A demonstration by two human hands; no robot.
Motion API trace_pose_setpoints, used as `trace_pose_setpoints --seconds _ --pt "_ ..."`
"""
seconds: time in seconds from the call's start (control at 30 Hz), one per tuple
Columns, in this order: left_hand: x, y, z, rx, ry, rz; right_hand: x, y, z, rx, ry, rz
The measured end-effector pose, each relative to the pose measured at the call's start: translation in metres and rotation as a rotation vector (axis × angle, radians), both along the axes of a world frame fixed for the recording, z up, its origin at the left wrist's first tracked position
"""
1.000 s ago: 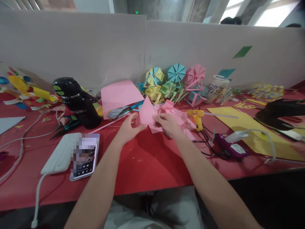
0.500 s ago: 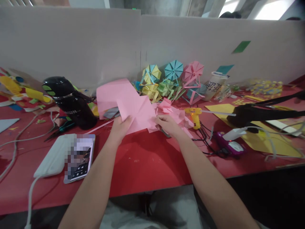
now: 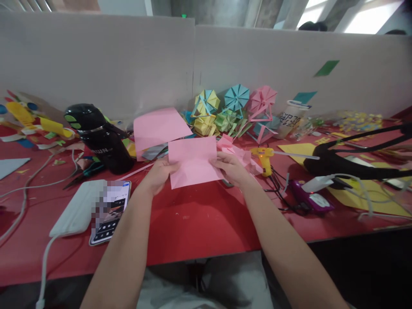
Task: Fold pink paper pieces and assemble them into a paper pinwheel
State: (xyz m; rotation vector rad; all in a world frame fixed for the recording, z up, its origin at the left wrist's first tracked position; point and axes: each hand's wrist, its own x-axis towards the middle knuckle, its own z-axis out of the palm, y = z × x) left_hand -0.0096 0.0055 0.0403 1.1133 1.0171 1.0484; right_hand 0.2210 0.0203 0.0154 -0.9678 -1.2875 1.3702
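Observation:
A squarish sheet of pink paper (image 3: 195, 161) is held up over the red table, tilted so that its face shows. My left hand (image 3: 158, 175) pinches its left edge, thumb in front. On the opposite edge my right hand (image 3: 231, 168) grips the sheet the same way; the fingers behind the paper are hidden. A larger pink sheet (image 3: 157, 126) lies behind it, on the left. Beside my right hand are folded pink paper pieces (image 3: 238, 152), partly covered by that hand.
Folded paper umbrella-like shapes (image 3: 237, 96) stand against the grey partition (image 3: 96, 60). To the right are a yellow glue gun (image 3: 264, 159), a purple power socket (image 3: 310, 197) and a black stand (image 3: 347, 165). Leftward are a black bottle (image 3: 103, 141), a phone (image 3: 111, 214) and a white power bank (image 3: 79, 208).
The held pink sheet, earlier creased and overlapping the larger one, is now spread flatter between both hands. My left hand has moved slightly down and left; the larger sheet shows separately behind.

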Motion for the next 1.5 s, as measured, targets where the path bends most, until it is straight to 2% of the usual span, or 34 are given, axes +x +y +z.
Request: trace_pose_setpoints --seconds 0.13,0.33,0.43,0.53,0.6,0.73,0.8,0.87,0.97,1.1,1.17,1.2,1.33,1.5 --pt "-0.006 -0.002 0.005 0.015 -0.027 -0.019 0.001 -0.001 0.005 -0.093 0.185 -0.05" --pt "-0.01 -0.007 0.011 0.053 -0.024 -0.131 0.006 -0.001 0.007 -0.082 0.149 0.059" --pt "-0.005 -0.008 0.008 0.011 0.092 -0.154 0.007 -0.001 0.008 -0.113 0.179 0.097" --pt "0.004 -0.007 0.002 0.124 0.262 -0.148 0.006 -0.002 0.008 -0.134 0.16 0.144" --pt "0.008 -0.006 -0.002 0.166 0.323 -0.095 0.005 -0.004 0.008 -0.137 0.137 0.127" --pt "0.013 0.002 -0.012 0.268 0.303 0.138 0.002 -0.005 0.005 -0.108 0.138 0.01" --pt "0.015 0.005 -0.016 0.267 0.259 0.224 -0.001 -0.004 0.003 -0.104 0.159 -0.012" --pt "0.017 0.005 -0.018 0.234 0.192 0.249 -0.004 -0.001 0.0 -0.092 0.177 -0.036" --pt "0.021 0.001 -0.017 0.183 0.149 0.167 -0.011 0.002 -0.005 -0.064 0.213 -0.127" --pt "0.026 -0.007 -0.014 0.062 0.2 -0.055 -0.014 0.003 -0.007 0.001 0.211 -0.208" --pt "0.028 -0.008 -0.014 0.051 0.218 -0.128 -0.013 0.001 -0.007 -0.002 0.163 -0.167" --pt "0.029 -0.007 -0.015 0.076 0.221 -0.119 -0.013 0.0 -0.007 -0.014 0.131 -0.128" --pt "0.031 -0.001 -0.02 0.168 0.227 0.09 -0.014 -0.004 -0.007 -0.044 0.051 0.013" --pt "0.032 0.0 -0.02 0.16 0.178 0.076 -0.018 -0.006 -0.011 -0.001 0.029 0.038"
